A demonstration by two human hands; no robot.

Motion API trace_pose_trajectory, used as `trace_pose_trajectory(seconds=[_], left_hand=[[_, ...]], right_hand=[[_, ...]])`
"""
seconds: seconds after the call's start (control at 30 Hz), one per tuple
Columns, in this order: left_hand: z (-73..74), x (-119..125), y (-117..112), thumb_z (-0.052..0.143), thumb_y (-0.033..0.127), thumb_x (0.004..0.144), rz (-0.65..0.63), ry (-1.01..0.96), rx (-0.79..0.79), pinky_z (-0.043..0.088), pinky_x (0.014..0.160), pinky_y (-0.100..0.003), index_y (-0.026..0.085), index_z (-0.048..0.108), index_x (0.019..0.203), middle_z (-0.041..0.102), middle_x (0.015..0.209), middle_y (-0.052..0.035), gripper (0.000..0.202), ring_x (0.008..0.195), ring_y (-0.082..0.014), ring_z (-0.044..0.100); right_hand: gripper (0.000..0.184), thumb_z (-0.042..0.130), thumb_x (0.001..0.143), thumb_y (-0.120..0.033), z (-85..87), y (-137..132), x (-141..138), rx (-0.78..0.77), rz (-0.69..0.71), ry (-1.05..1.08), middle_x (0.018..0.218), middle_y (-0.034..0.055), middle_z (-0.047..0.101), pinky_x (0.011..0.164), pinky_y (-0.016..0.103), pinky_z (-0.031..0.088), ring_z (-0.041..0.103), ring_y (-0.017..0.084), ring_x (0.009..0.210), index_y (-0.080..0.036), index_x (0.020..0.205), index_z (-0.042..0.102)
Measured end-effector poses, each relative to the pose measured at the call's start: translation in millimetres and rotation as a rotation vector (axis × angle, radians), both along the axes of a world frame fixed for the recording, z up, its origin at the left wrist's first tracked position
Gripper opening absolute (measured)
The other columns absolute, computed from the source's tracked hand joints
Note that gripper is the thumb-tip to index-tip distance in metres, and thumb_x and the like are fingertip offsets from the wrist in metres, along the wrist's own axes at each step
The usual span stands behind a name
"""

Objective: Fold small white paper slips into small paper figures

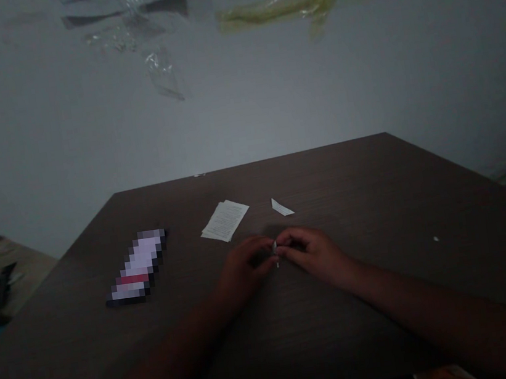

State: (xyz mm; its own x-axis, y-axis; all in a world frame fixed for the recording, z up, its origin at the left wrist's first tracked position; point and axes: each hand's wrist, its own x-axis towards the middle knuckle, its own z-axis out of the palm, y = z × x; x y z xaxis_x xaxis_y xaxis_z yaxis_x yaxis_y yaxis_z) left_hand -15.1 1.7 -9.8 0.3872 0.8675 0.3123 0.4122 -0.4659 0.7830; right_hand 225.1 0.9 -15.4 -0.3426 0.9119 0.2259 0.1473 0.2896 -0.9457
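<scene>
Both hands meet near the middle of the table, fingertips pinched together around a small piece of white paper (275, 247). My left hand (243, 264) grips it from the left with thumb and fingers. From the other side, my right hand (311, 249) pinches the same piece. Most of the paper is hidden by the fingers, so its exact shape cannot be made out. Just beyond the hands lies a folded paper piece (282, 208) with printed lines. A small stack of printed paper sheets (225, 221) rests to its left.
A phone (138, 268), its screen blurred out, lies on the left of the dark wooden table (355, 188). One tiny white scrap (436, 239) is on the right. Behind the table's far edge stands a pale wall (270, 106) with peeling tape (276, 9).
</scene>
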Motion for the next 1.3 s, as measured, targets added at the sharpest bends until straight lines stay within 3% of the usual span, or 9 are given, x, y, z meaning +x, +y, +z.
trace_pose_trajectory(seconds=[0.2, 0.43, 0.73, 0.97, 1.3], left_hand=[[-1.9, -2, 2, 0.085, 0.021, 0.101, -0.008, 0.001, 0.032, 0.072, 0.110, -0.046, 0.027, 0.088, 0.123, 0.091, 0.126, -0.0072, 0.023, 0.119, -0.0292, 0.088], [-8.1, 0, 0, 0.087, 0.022, 0.102, -0.023, -0.019, 0.126, 0.073, 0.108, -0.044, 0.030, 0.087, 0.125, 0.090, 0.128, -0.0062, 0.024, 0.119, -0.0278, 0.088], [-10.4, 1, -2, 0.087, 0.021, 0.103, 0.023, -0.024, 0.224, 0.075, 0.112, -0.049, 0.033, 0.088, 0.128, 0.089, 0.134, -0.0060, 0.028, 0.123, -0.0292, 0.087], [-1.5, 3, -5, 0.087, 0.025, 0.101, 0.028, -0.022, 0.119, 0.069, 0.122, -0.053, 0.033, 0.089, 0.129, 0.087, 0.139, -0.0075, 0.029, 0.132, -0.0321, 0.083], [6.3, 4, -4, 0.081, 0.028, 0.100, 0.041, -0.054, -0.008, 0.067, 0.119, -0.051, 0.031, 0.090, 0.123, 0.088, 0.133, -0.0086, 0.025, 0.128, -0.0310, 0.083]], right_hand=[[0.007, 0.077, 0.105, -0.032, 2.1, -1, 1, 0.019, -0.024, -0.009, 0.100, 0.0033, 0.085, 0.093, 0.040, 0.062, 0.080, 0.024, 0.095, -0.027, 0.105, 0.082], [0.009, 0.073, 0.105, -0.032, 2.1, -7, -5, 0.018, -0.079, 0.006, 0.087, 0.0011, 0.077, 0.080, 0.035, 0.057, 0.073, 0.021, 0.083, -0.027, 0.097, 0.076], [0.003, 0.075, 0.102, -0.025, 2.9, -7, -6, 0.012, -0.068, -0.042, 0.095, 0.0010, 0.081, 0.090, 0.037, 0.061, 0.077, 0.021, 0.090, -0.026, 0.100, 0.074], [0.006, 0.075, 0.101, -0.023, 1.1, -7, -2, 0.069, -0.069, -0.074, 0.099, 0.0021, 0.084, 0.088, 0.037, 0.062, 0.080, 0.023, 0.092, -0.027, 0.104, 0.078], [0.013, 0.072, 0.103, -0.025, 4.2, -4, 2, 0.163, -0.084, -0.069, 0.105, 0.0039, 0.089, 0.094, 0.039, 0.065, 0.083, 0.024, 0.097, -0.029, 0.106, 0.084]])
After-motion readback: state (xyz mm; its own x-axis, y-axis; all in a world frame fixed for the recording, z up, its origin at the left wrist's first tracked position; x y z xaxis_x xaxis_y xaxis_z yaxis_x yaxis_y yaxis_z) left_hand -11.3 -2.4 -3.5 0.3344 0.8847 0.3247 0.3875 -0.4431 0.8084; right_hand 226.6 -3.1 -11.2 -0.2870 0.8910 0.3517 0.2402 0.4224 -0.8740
